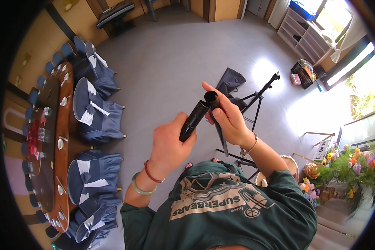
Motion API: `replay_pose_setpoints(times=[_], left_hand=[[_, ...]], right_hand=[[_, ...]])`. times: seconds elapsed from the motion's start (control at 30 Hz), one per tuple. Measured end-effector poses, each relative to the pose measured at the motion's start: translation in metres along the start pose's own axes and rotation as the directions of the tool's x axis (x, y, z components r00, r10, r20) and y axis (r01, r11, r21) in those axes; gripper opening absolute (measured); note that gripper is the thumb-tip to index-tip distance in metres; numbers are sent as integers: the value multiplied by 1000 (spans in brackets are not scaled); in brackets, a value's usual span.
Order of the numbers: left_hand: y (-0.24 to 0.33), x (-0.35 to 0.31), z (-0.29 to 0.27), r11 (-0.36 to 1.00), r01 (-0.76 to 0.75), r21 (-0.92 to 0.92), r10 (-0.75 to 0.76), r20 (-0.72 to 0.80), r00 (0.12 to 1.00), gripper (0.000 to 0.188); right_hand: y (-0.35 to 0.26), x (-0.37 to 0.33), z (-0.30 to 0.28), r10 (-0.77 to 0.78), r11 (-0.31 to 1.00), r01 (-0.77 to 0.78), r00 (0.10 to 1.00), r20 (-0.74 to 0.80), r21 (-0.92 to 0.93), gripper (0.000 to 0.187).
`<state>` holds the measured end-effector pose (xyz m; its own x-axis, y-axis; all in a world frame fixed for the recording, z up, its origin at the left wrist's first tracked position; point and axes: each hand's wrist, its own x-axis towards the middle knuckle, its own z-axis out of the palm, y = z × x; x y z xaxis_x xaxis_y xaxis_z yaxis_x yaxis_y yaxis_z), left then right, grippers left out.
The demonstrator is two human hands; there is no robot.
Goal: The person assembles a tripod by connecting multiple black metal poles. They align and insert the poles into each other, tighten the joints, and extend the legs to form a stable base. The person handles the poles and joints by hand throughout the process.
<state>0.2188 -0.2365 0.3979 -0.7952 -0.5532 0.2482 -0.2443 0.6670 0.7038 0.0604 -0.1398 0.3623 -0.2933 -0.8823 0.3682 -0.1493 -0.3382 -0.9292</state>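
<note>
My left hand (171, 133) is closed round a short black cylinder (194, 121) with a ringed, slightly stepped body, tilted up toward the right. Just beside its upper end, my right hand (231, 118) grips a black hollow tube (211, 98), whose round open mouth faces up. The two black pieces are very close together; whether they touch I cannot tell. Below the right hand a dark flat length (221, 135) runs downward, partly hidden by the fingers. Behind that hand stands a black tripod stand (258, 95) with spread legs.
A black fabric bag (232, 80) lies beyond the tripod on the grey floor (175, 62). Chairs with blue covers and white bows (87, 102) line a long wooden table (64, 146) at left. Flowers (356, 168) stand at right, and a black crate (304, 74) sits near the shelf unit (302, 35).
</note>
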Motion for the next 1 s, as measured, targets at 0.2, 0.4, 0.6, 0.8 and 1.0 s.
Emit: replay_pose_setpoints(times=[0.2, 0.4, 0.6, 0.8, 1.0], left_hand=[[3, -7, -4, 1000, 13, 27, -13, 5, 1000, 15], [2, -15, -5, 999, 33, 11, -33, 37, 999, 14], [3, -16, -6, 999, 21, 27, -21, -5, 1000, 13], [7, -17, -8, 996, 62, 57, -62, -6, 998, 14], [2, -14, 9, 999, -11, 39, 11, 9, 1000, 19]], right_hand=[[-3, 1, 0, -21, 998, 23, 999, 27, -60, 49], [4, -5, -4, -123, 984, 133, 989, 86, -121, 50], [9, -3, -10, -136, 973, 151, 986, 95, -175, 48], [2, 0, -16, -74, 989, 86, 992, 103, -117, 47], [-7, 10, -15, -10, 999, 15, 993, 122, -44, 42]])
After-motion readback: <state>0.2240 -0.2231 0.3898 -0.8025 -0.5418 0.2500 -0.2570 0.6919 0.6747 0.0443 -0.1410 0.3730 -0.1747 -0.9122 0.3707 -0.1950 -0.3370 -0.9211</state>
